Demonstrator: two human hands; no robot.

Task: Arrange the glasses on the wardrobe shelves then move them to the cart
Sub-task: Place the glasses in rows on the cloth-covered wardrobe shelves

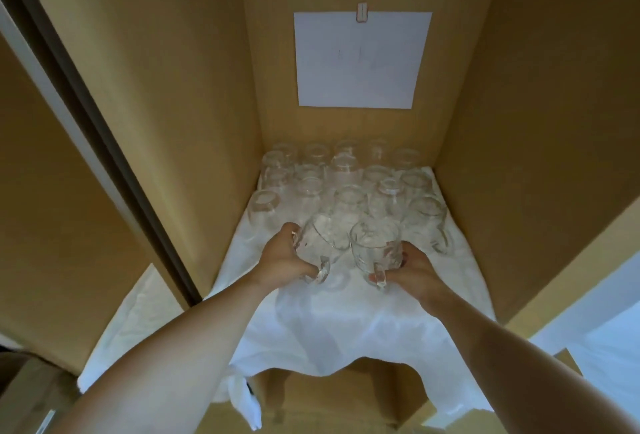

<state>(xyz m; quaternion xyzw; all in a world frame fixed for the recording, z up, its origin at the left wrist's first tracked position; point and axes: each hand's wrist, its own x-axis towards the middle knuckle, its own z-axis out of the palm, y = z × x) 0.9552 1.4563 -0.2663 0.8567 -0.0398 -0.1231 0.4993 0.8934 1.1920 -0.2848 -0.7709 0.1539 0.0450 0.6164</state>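
Several clear glasses (346, 177) stand upside down in rows at the back of a wardrobe shelf covered by a white cloth (332, 323). My left hand (282, 257) grips a clear handled glass mug (320, 243), which tilts to the left. My right hand (414, 269) grips a second clear handled mug (375, 243) that stands upright with its mouth up. Both mugs are side by side at the front of the group, their handles pointing toward me. Another handled mug (427, 222) stands just to the right of them.
Wooden side walls (194, 104) close in the shelf on the left and right. A white paper sheet (360, 59) is taped to the back panel. The cloth hangs over the shelf's front edge. A dark door rail (104, 143) runs diagonally at the left.
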